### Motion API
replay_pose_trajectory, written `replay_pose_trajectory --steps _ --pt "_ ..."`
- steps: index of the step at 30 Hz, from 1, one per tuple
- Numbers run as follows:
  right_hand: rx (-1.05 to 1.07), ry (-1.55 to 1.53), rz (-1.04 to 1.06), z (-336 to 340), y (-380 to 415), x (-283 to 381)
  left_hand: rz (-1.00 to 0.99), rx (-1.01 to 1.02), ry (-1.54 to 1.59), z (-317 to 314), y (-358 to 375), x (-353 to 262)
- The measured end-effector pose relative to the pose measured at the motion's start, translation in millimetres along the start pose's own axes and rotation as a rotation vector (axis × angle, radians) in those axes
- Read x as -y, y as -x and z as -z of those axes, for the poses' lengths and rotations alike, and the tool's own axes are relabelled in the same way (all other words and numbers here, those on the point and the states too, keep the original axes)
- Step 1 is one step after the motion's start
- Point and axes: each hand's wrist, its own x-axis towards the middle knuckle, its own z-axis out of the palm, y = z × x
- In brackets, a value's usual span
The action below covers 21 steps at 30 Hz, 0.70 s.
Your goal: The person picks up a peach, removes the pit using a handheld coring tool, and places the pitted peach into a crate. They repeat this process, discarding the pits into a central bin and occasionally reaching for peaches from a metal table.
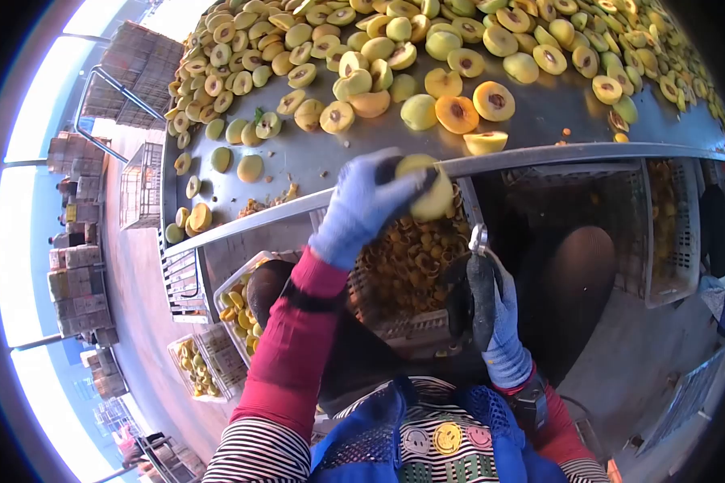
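My left hand (364, 203), in a blue glove with dark fingertips, is at the table's front edge. Its fingers are closed on a yellow-green peach half (432, 193), slightly blurred. Lower and to the right, my right hand (498, 310) wears a similar glove and grips a pitting tool (478, 239), whose bright metal tip sticks up past the fingers; the handle is mostly hidden. Tool and peach half are apart. Beyond the left hand, cut peach halves (457, 114) lie on the metal table (298, 165), some showing brown centres.
Below the table edge, between my knees, a crate holds brown and orange scraps (407, 258). Another crate (673, 241) stands to the right. At the left, crates of peach pieces (193, 366) sit on the floor. A raised metal rim (572, 153) runs along the table front.
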Motion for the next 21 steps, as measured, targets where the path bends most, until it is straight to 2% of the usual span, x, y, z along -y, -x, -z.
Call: replay_pose_trajectory --steps 1,3,4,5,7,8,9,11,15,16,17,18,20,21 --pt "0.062 0.18 0.189 -0.1 1.7 7.8 0.066 0.116 -0.038 -3.2 18.9 -8.6" --pt "0.199 0.538 0.569 -1.7 5.5 14.9 0.092 0.092 0.028 -14.6 45.5 -12.1" --pt "0.134 0.726 0.814 -1.9 5.1 5.0 0.11 -0.059 0.252 -27.2 60.3 -15.3" --pt "0.141 0.722 0.813 0.0 7.3 -6.6 0.13 -0.07 0.262 -29.6 70.7 -20.1" --pt "0.228 0.925 0.947 5.5 13.9 -23.7 0.171 -0.092 0.441 -40.0 86.6 -22.7" --pt "0.3 0.601 0.486 -1.7 23.8 -14.7 0.135 -0.115 0.411 -44.4 93.4 -18.5" --pt "0.306 0.602 0.485 -5.3 29.1 -12.6 0.135 -0.121 0.411 -48.7 100.6 -16.8" --pt "0.267 0.546 0.502 -9.1 36.0 -11.5 0.143 -0.264 0.498 -56.6 111.4 -15.9" --pt "0.243 0.529 0.41 -6.9 41.9 -27.0 0.07 -0.337 0.396 -63.4 121.1 -19.9" --pt "0.147 0.744 0.777 -5.8 36.7 -34.2 0.068 -0.339 0.398 -62.6 121.6 -17.1" --pt "0.04 0.949 1.147 -7.7 34.8 -34.5 -0.021 -0.313 0.334 -60.7 121.7 -13.2" --pt "0.045 0.949 1.146 -9.8 42.5 -33.3 -0.107 -0.289 0.269 -58.9 123.6 -11.6" --pt "0.245 0.154 0.135 -16.7 63.0 -22.8 -0.066 -0.253 0.254 -54.7 128.2 -15.2" --pt "0.248 0.155 0.135 -16.3 63.4 -15.4 -0.027 -0.213 0.239 -52.4 130.0 -16.6"
